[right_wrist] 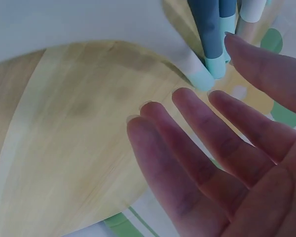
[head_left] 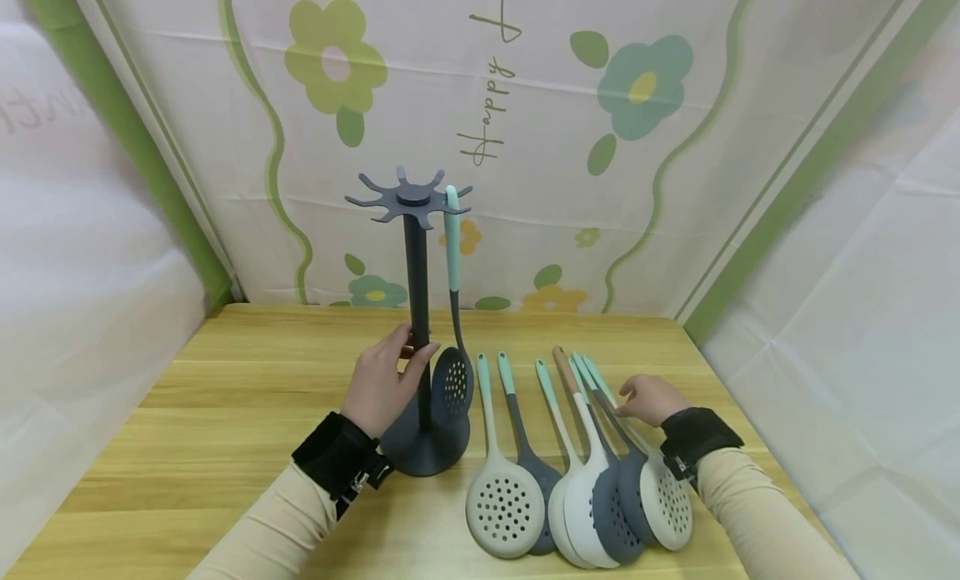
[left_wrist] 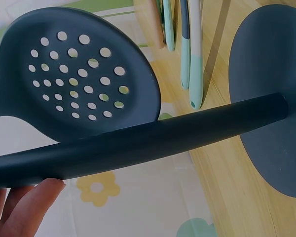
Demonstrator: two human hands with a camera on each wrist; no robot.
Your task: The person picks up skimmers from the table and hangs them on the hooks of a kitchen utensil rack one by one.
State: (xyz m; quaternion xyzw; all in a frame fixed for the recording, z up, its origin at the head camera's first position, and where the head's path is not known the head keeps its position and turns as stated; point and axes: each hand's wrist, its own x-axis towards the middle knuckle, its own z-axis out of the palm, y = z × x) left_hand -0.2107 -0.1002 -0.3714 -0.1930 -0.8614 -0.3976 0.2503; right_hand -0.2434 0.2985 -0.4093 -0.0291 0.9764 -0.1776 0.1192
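Dark-grey stand (head_left: 417, 301) upright on surface (head_left: 255, 388), one skimmer (head_left: 453, 386) hung; left hand (head_left: 382, 384) grips the pole. Right hand (head_left: 651, 399) loose, holding nothing, by the rightmost pale skimmer (head_left: 667, 505). Seemingly reaching; next move probably calls for pinching its handle.

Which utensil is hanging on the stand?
The dark perforated skimmer with the mint handle: it hangs from the top of the stand; the other utensils lie on the table.

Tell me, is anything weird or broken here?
Nothing looks broken or spilled. The word "Happy" on the backdrop looks odd because it runs sideways. Also, only one skimmer hangs on the stand, while several utensils lie overlapping on the table.
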